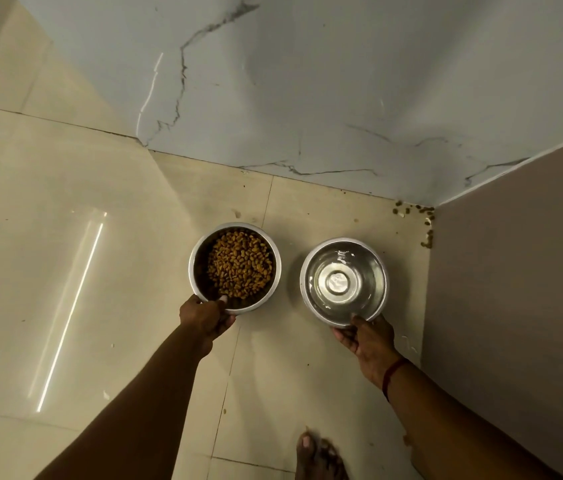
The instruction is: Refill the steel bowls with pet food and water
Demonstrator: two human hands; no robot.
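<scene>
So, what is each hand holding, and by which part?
The left hand grips the round steel bowl of brown kibble at its near rim. The right hand grips the round steel bowl of water at its near rim.

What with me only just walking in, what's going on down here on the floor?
A person's left hand grips the near rim of a round steel bowl of brown kibble, and the right hand grips a second round steel bowl holding clear water. Both are side by side, down at the beige tiled floor near a wall corner, where stray kibble lies.
</scene>
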